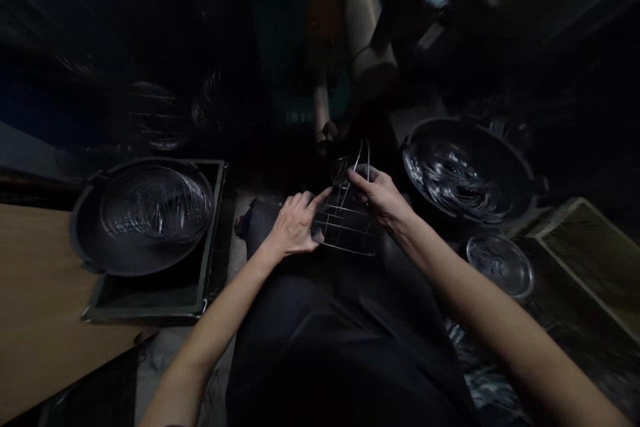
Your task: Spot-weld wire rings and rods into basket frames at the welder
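Above my lap, a small wire rack (345, 228) of thin crossed metal rods lies between my hands. My left hand (295, 223) grips its left side, thumb low and index finger stretched along the upper part. In the fingers of my right hand (375, 190) is a thin bent metal wire (369, 152) that stands up over the rack's far right end. Dim light hides whether that wire is joined to the rack. Just beyond the fingers is a dark machine part, mostly lost in shadow.
On the left, a dark basin (83, 230) holding wire pieces rests on a crate (145, 312) beside a wooden board (35, 307). Another basin (515, 167) of shiny wires stands right, near a small round dish (525, 280) and a yellowish crate (595, 253). A thick pipe (360, 0) rises ahead.
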`<action>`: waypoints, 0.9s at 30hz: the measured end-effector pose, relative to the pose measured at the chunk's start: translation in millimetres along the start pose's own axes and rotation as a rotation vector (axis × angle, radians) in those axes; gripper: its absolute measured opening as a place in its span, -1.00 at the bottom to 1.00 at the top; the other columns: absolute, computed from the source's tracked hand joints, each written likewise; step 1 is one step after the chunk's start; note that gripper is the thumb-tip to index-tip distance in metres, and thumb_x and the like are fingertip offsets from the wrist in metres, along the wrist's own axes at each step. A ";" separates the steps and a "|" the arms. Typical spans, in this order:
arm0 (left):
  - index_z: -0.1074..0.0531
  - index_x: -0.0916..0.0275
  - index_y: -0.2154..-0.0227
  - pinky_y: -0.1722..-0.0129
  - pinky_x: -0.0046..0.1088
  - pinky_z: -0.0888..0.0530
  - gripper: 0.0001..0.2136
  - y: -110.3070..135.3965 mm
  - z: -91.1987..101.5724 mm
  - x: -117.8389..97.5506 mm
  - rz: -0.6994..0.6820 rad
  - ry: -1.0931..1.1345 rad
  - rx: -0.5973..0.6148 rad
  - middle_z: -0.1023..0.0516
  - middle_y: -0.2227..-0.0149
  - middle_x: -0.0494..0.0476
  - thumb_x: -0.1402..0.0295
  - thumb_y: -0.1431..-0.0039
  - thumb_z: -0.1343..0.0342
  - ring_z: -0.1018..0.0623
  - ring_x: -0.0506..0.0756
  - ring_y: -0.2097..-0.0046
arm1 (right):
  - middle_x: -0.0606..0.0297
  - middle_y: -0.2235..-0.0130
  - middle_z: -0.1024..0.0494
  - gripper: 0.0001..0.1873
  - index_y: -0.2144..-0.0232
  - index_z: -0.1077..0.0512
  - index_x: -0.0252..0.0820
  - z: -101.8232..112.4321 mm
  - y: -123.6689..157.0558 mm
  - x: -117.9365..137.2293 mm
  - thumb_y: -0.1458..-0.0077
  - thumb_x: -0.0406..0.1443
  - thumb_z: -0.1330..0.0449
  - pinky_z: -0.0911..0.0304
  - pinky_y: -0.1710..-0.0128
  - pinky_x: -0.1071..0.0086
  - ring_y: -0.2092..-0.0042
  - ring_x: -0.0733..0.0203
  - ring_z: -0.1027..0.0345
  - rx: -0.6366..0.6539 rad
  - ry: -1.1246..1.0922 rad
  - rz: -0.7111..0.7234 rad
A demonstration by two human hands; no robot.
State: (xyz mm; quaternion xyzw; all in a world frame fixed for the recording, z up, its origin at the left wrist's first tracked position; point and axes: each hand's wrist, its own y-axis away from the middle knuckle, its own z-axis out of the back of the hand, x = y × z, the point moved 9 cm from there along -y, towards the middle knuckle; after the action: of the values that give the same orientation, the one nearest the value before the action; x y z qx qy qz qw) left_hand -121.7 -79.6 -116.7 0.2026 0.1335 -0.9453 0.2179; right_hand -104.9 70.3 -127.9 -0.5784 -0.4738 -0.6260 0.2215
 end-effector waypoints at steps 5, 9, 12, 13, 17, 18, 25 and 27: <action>0.09 0.24 -0.25 0.13 -0.18 -0.32 -0.17 -16.9 8.4 5.0 0.017 -0.054 -0.033 -0.26 0.17 0.23 0.29 0.14 -0.06 -0.31 0.25 0.16 | 0.45 0.58 -0.41 -0.50 0.43 -0.36 -0.24 -7.2 -23.1 14.1 0.38 -0.07 -0.42 0.04 0.71 0.56 0.70 0.57 0.06 0.043 -0.147 0.029; 0.06 0.23 -0.23 0.13 -0.17 -0.34 -0.21 -26.9 28.0 5.1 -0.028 0.010 -0.168 -0.28 0.17 0.22 0.29 0.14 -0.08 -0.33 0.24 0.14 | 0.46 0.59 -0.37 -0.53 0.44 -0.34 -0.24 -17.0 -29.9 25.6 0.34 -0.09 -0.41 0.10 0.72 0.56 0.69 0.56 0.04 0.101 -0.115 0.030; -0.02 0.22 -0.13 0.09 -0.18 -0.35 -0.31 -27.0 58.4 8.6 -0.086 0.149 -0.482 -0.30 0.16 0.20 0.35 0.14 -0.09 -0.36 0.21 0.11 | 0.54 0.64 -0.28 -0.55 0.44 -0.33 -0.22 -25.6 -36.9 46.5 0.31 -0.09 -0.40 0.11 0.72 0.56 0.69 0.55 0.04 0.144 -0.115 0.093; -0.06 0.22 -0.07 0.09 -0.19 -0.36 -0.37 -26.2 67.6 10.4 -0.105 0.181 -0.583 -0.30 0.15 0.20 0.38 0.15 -0.09 -0.37 0.20 0.11 | 0.54 0.64 -0.28 -0.54 0.44 -0.33 -0.21 -26.8 -40.3 54.4 0.32 -0.10 -0.40 0.09 0.71 0.56 0.68 0.54 0.02 0.141 -0.103 0.127; -0.16 0.24 0.10 0.12 -0.18 -0.37 -0.51 -35.3 81.2 9.0 -0.167 0.118 -0.674 -0.33 0.17 0.22 0.43 0.19 -0.09 -0.39 0.20 0.13 | 0.46 0.59 -0.36 -0.53 0.47 -0.33 -0.22 -22.8 -56.1 69.3 0.40 -0.11 -0.42 -0.04 0.67 0.56 0.61 0.46 -0.16 0.061 -0.030 0.174; -0.17 0.25 0.11 0.14 -0.17 -0.37 -0.53 -38.1 80.8 8.0 -0.175 0.089 -0.656 -0.34 0.19 0.22 0.43 0.19 -0.09 -0.39 0.20 0.14 | 0.47 0.60 -0.36 -0.53 0.47 -0.33 -0.22 -21.5 -59.3 67.7 0.40 -0.11 -0.42 -0.04 0.68 0.56 0.63 0.47 -0.14 0.051 -0.049 0.150; -0.17 0.27 0.14 0.21 -0.19 -0.37 -0.58 -40.2 73.3 12.6 -0.136 0.063 -0.604 -0.33 0.23 0.23 0.42 0.15 -0.07 -0.39 0.19 0.21 | 0.53 0.67 -0.29 -0.51 0.48 -0.30 -0.22 -31.6 -58.8 58.7 0.40 -0.11 -0.44 0.12 0.74 0.59 0.73 0.59 0.13 0.184 -0.217 0.051; -0.18 0.26 0.15 0.19 -0.19 -0.35 -0.58 -44.0 73.3 11.4 -0.148 0.056 -0.578 -0.34 0.24 0.22 0.41 0.17 -0.08 -0.39 0.20 0.20 | 0.53 0.68 -0.29 -0.49 0.45 -0.31 -0.23 -30.2 -58.9 61.6 0.40 -0.10 -0.44 0.13 0.75 0.59 0.73 0.58 0.12 0.170 -0.184 0.066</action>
State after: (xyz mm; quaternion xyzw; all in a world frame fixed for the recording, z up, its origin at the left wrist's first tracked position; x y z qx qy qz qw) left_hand -175.4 -70.4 -49.9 0.1478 0.4172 -0.8756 0.1934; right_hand -183.4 87.9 -86.6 -0.6279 -0.5242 -0.5202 0.2459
